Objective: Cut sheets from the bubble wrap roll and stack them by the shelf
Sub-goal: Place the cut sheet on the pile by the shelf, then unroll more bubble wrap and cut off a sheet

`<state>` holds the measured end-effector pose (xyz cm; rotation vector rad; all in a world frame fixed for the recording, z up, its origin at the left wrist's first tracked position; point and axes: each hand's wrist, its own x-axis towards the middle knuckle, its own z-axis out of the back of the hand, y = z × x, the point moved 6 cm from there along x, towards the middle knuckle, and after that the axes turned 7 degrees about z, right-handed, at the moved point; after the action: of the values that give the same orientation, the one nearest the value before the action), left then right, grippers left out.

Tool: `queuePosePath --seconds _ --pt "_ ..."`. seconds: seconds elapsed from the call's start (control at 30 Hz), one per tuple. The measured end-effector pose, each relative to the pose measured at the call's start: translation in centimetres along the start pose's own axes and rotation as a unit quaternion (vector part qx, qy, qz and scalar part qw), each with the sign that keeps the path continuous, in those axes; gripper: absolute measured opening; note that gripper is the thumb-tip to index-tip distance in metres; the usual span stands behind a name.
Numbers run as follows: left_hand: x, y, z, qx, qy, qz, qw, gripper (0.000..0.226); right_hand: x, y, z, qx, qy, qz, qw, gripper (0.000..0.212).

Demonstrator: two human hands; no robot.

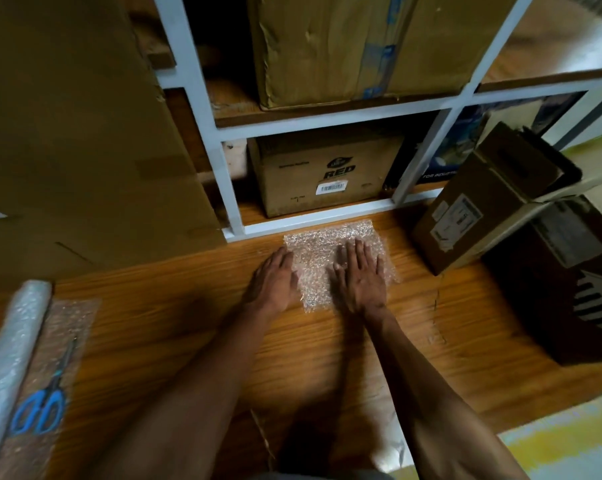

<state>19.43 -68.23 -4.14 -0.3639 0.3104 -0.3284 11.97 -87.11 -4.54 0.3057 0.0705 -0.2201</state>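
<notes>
We cannot see the tops of the big boxes up on the white shelf (327, 216), because the picture cuts them off. A tall flat cardboard sheet (84, 133) leans at the left and hides that side of the shelf. The low brown box (322, 174) inside the shelf has the word "RED" on it and a small white sticker with bars. Next to it a dark thing (441, 164) shows the words "FOR INDU", and the rest is hidden behind a shelf post. The tipped box (479, 202) at the right has white labels, but the print is too small to read. All these boxes look shut, so we cannot tell what is in them. Our cut bubble wrap sheet (330, 254) lies flat on the wood floor (188, 306), just in front of the shelf; it may be more than one sheet, it is hard to say. Our left hand (275, 278) rests flat at its left edge and our right hand (361, 275) lies flat on top, fingers straight, gripping nothing. The bubble wrap roll (12, 358) lies far left, partly cut off, with blue scissors (44, 400) beside it on its loose end.
</notes>
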Motion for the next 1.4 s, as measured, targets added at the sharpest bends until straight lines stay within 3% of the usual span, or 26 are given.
queuePosePath --seconds 0.17,0.37,0.47,0.67,0.9,1.0,1.13,1.4 --pt "-3.5 3.6 0.3 -0.057 -0.021 0.022 0.998 0.044 -3.3 5.3 -2.0 0.032 -0.016 0.039 0.999 0.081" --pt "-9.3 9.1 2.0 -0.085 -0.038 0.0 0.996 0.025 -7.3 13.6 -3.5 0.047 -0.098 0.12 0.987 0.04" --pt "-12.0 13.2 3.4 -0.086 -0.057 0.015 0.995 0.021 -9.1 18.3 -4.8 0.041 -0.093 0.135 0.986 0.029" --pt "-17.5 23.4 6.9 -0.069 -0.064 0.053 0.994 0.02 -12.0 29.0 -8.5 0.136 -0.043 0.164 0.976 0.031" --pt "-23.7 36.2 11.4 -0.055 -0.131 0.1 0.985 0.033 -13.4 41.7 -14.6 0.199 0.033 0.119 0.972 0.035" --pt "-25.8 40.0 12.8 -0.05 -0.148 0.117 0.981 0.026 -13.9 46.3 -16.2 0.2 0.051 0.101 0.973 0.036" --pt "-27.3 42.7 13.5 -0.024 -0.125 0.135 0.983 0.018 -14.5 50.2 -17.4 0.188 0.067 0.076 0.977 0.036" --pt "-27.8 43.2 13.8 0.061 -0.066 0.146 0.985 0.042 -14.6 52.5 -17.3 0.166 0.068 0.002 0.984 0.019"
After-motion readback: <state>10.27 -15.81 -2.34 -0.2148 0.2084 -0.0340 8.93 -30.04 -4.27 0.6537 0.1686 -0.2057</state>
